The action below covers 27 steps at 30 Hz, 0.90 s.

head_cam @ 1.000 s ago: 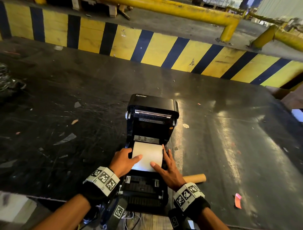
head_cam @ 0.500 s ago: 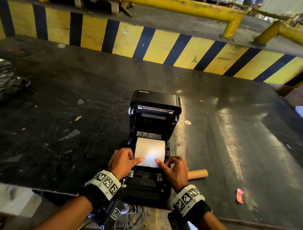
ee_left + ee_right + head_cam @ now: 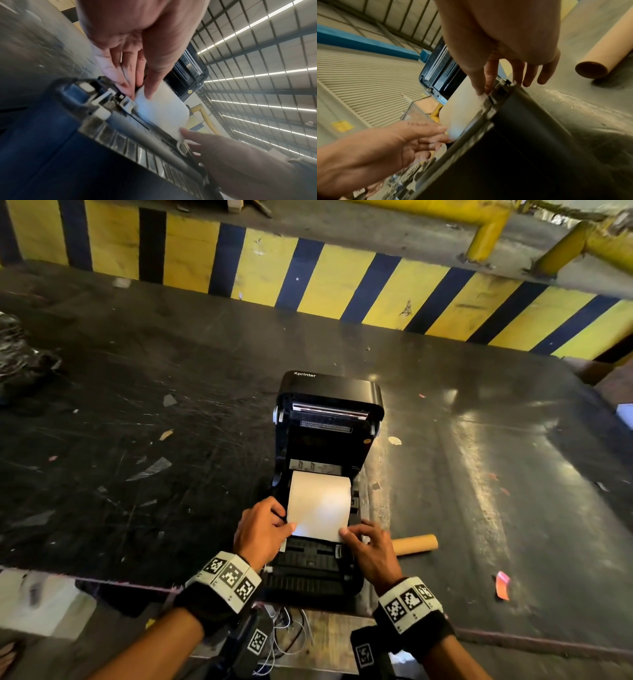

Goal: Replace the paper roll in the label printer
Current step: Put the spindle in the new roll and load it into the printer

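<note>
Head view. Label printer, one, black, lid raised, at the near edge of the dark tabletop. Paper roll, one, white, seated in the printer's bay, its free end drawn toward the person. Change since a second ago: both hands have slid from the flat of the sheet down to its leading corners, the right hand going from spread to curled. Judgement: the roll is seated and the step in hand is laying the end over the front feed path; lid not yet closed. Left hand, one, fingers pinching the near left corner. Right hand, one, fingers pinching the near right corner. Cardboard core, one, bare, lying on the tabletop just right of the printer, presumably the spent one.

Left wrist view. Left hand's fingers narrow, thumb over the sheet's edge beside a white guide tab. Grey roller bar across the front, one.

Right wrist view. Right hand's fingers closed on the sheet's corner; remaining fingers hang loose. Cardboard core seen end-on, hollow.
</note>
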Motion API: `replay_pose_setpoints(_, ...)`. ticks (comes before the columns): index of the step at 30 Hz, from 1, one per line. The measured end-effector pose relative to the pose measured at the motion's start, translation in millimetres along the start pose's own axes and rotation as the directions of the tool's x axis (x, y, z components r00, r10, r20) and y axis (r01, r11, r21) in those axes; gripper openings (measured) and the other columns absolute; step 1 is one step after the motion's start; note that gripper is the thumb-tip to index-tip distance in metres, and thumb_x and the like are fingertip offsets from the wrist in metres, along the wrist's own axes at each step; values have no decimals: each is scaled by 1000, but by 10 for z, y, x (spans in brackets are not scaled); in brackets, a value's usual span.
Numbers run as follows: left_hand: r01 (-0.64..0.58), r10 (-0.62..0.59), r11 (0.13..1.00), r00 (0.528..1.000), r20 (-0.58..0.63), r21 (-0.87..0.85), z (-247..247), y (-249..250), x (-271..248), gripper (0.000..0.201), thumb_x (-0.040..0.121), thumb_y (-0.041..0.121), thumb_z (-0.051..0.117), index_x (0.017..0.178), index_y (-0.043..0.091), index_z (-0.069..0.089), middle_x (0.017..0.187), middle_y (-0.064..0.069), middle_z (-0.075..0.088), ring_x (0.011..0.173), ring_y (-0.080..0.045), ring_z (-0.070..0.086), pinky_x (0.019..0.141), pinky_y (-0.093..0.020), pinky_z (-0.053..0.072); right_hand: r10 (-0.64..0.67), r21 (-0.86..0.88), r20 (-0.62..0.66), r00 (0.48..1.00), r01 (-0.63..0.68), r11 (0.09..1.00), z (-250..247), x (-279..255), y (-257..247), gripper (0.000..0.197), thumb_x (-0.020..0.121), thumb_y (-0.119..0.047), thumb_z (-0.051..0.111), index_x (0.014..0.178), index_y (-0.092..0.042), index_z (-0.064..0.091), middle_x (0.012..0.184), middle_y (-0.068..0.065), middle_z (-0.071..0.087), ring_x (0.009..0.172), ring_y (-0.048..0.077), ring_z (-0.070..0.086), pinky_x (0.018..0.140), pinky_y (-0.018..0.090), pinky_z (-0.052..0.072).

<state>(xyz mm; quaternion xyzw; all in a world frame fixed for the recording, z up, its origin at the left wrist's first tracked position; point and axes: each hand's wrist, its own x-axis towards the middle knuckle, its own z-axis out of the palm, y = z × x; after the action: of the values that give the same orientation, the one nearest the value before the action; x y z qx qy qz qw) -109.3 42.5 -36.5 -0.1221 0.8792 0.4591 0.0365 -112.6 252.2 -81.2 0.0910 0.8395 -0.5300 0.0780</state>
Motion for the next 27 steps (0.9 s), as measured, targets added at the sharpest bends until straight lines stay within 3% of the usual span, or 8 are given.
replay_pose_setpoints(4, -13, 13, 999, 1000, -3, -31, 9, -48, -7, 22, 71, 20, 79, 74, 20, 57, 64, 3, 68, 66, -17, 68, 67, -37, 58, -22, 12, 36, 999, 21, 1000, 6, 53, 109, 25, 81, -36, 69, 78, -11, 72, 117, 11, 60, 126, 19, 45, 100, 34, 35)
replay_pose_setpoints(6, -13, 13, 999, 1000, -4, -44, 5, -64, -7, 25, 72, 18, 78, 71, 24, 54, 58, 6, 67, 63, -16, 68, 66, -36, 57, -17, 7, 41, 999, 17, 1000, 14, 57, 135, 21, 83, -30, 68, 80, -9, 72, 118, 11, 61, 127, 16, 43, 97, 29, 31)
replay_pose_setpoints(8, -27, 28, 999, 1000, 5, -43, 10, -85, -13, 31, 72, 16, 78, 66, 28, 50, 56, 8, 65, 64, -15, 67, 68, -36, 56, -18, -1, 33, 999, 18, 1000, 32, 50, 153, 17, 84, -26, 68, 81, -10, 71, 117, 12, 61, 126, 19, 44, 97, 32, 34)
replay_pose_setpoints(11, -68, 68, 998, 997, 34, -10, 21, -134, 6, 34, 73, 15, 76, 66, 30, 46, 58, 9, 64, 63, -15, 65, 68, -39, 57, -63, -70, 10, 998, 64, 996, 49, 19, 119, 11, 84, -24, 68, 73, -21, 66, 113, 16, 62, 124, 22, 46, 103, 41, 36)
replay_pose_setpoints(15, -115, 108, 992, 988, 109, 58, -27, -151, 31, 26, 76, 16, 72, 76, 29, 49, 66, 11, 65, 65, -13, 64, 67, -37, 57, -75, -140, 38, 996, 79, 987, 21, -30, 15, 24, 85, -25, 67, 65, -35, 59, 118, 15, 61, 124, 18, 42, 104, 43, 37)
replay_pose_setpoints(19, -98, 94, 995, 976, 197, 8, -90, -127, 79, 23, 77, 10, 72, 83, 19, 52, 69, 4, 67, 61, -12, 61, 67, -34, 54, -34, -126, 103, 994, 46, 991, -8, 22, 38, 22, 85, -26, 67, 65, -30, 60, 117, 12, 57, 125, 22, 43, 105, 39, 35)
replay_pose_setpoints(23, -95, 106, 994, 962, 252, -56, -134, -147, 107, 31, 75, 5, 72, 78, 24, 48, 65, 3, 66, 55, -10, 55, 61, -28, 49, -6, -89, 144, 990, 19, 996, -11, 31, 89, 23, 83, -31, 67, 61, -35, 62, 106, 0, 49, 111, 20, 45, 107, 51, 37)
replay_pose_setpoints(27, -125, 120, 992, 966, 230, 7, -101, -168, 134, 34, 73, 5, 73, 74, 26, 46, 61, 2, 67, 52, -9, 55, 64, -35, 52, -22, -150, 116, 993, 39, 988, -2, 10, 34, 20, 82, -31, 69, 64, -34, 60, 107, 2, 51, 116, 29, 50, 102, 50, 41)
